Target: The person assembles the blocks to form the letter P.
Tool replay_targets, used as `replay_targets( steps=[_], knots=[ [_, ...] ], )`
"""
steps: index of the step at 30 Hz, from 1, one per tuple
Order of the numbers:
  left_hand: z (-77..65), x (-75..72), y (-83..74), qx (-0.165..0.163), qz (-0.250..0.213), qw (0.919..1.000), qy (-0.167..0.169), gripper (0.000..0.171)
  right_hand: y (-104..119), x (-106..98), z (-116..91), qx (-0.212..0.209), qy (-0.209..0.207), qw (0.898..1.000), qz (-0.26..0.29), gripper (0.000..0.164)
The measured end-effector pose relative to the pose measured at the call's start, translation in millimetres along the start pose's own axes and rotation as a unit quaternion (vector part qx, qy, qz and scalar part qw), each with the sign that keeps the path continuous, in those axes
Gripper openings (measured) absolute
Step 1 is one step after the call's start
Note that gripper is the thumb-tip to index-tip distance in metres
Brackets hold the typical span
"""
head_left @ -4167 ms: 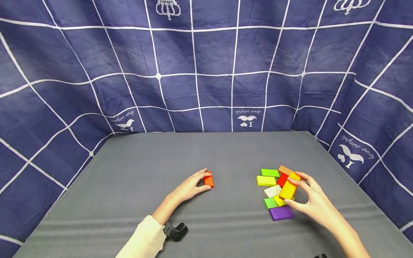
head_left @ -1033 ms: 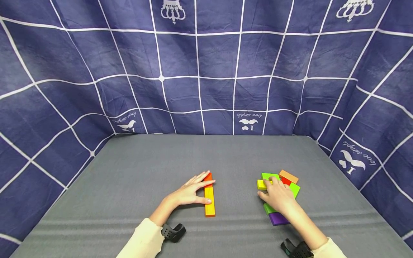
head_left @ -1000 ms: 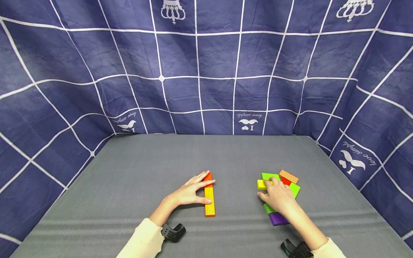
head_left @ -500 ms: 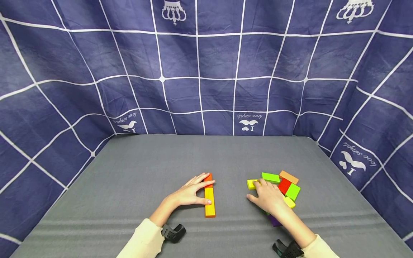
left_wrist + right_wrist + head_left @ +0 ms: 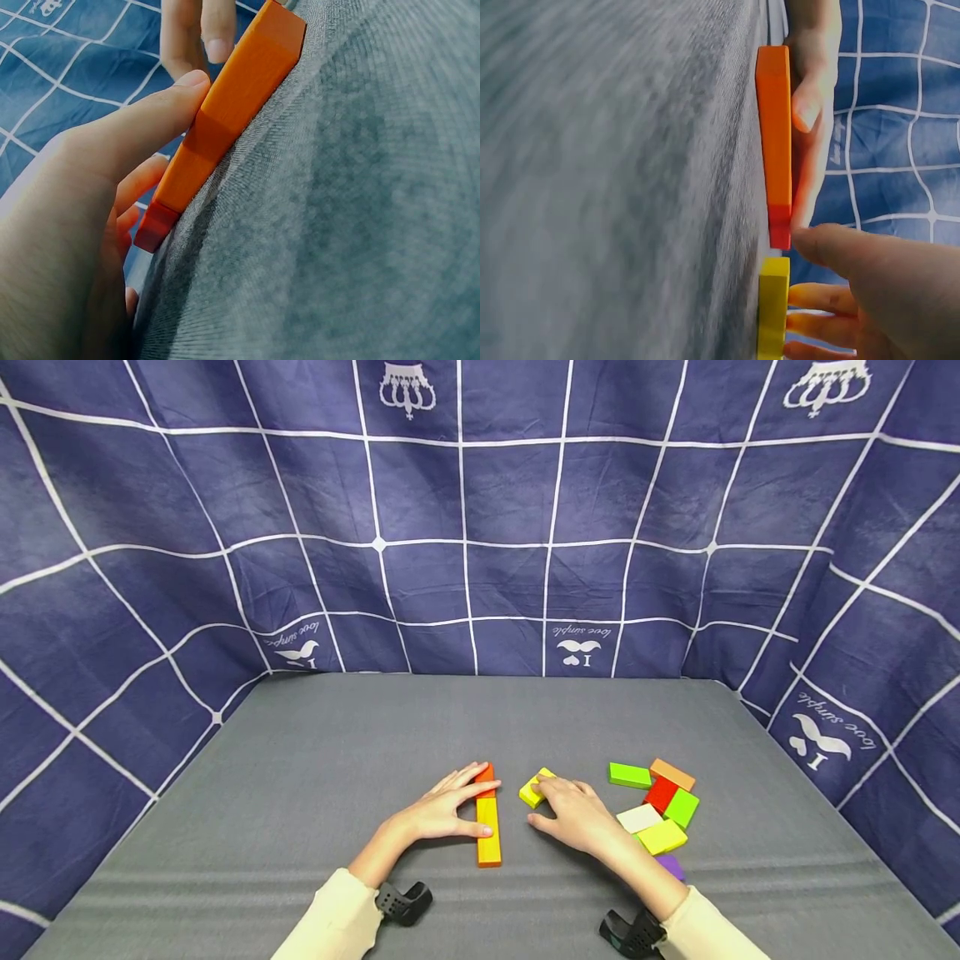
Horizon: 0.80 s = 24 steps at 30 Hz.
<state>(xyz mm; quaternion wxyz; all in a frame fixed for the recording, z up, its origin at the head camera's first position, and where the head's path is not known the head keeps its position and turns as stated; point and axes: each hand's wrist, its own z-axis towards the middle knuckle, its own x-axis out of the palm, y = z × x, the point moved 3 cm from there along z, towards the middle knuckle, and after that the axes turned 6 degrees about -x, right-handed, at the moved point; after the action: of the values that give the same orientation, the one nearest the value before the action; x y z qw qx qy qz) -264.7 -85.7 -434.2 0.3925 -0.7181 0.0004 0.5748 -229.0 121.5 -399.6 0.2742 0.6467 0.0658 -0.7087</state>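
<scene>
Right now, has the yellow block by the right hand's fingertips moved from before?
Yes, the yellow block went left: from right of the middle moustache print to left of it.

Table (image 5: pixel 375 727): a row (image 5: pixel 488 827) of two blocks, end to end; left hand (image 5: pixel 441 812) at its left, fingers (image 5: pixel 478 788) over the far block (image 5: pixel 487 772), thumb (image 5: pixel 472 829) at the near block (image 5: pixel 489 850); just right of the row, a lone block (image 5: pixel 531 795), right hand (image 5: pixel 581 817) at its right; farther right, a cluster (image 5: pixel 662 794) of blocks; behind and beside the table, a curtain (image 5: pixel 502 577).
</scene>
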Motion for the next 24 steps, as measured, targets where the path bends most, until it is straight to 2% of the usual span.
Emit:
replay_targets(
  steps=[11, 18, 24],
  knots=[
    [0.2, -2.2, -2.6, -0.002, 0.002, 1.0000, -0.002, 0.068, 4.1, 11.8, 20.9, 0.003, -0.008, 1.000, 0.004, 0.042],
    [0.4, -1.2, -2.0, 0.002, 0.006, 1.0000, -0.001, 0.068, -0.7, 12.9, 33.3, 0.002, -0.022, 1.000, 0.005, 0.039],
    [-0.8, -1.8, -0.4, 0.003, -0.004, 1.0000, -0.006, 0.068, -6.7, 14.1, 49.1, -0.005, -0.015, 1.000, 0.018, 0.038]
  ],
)
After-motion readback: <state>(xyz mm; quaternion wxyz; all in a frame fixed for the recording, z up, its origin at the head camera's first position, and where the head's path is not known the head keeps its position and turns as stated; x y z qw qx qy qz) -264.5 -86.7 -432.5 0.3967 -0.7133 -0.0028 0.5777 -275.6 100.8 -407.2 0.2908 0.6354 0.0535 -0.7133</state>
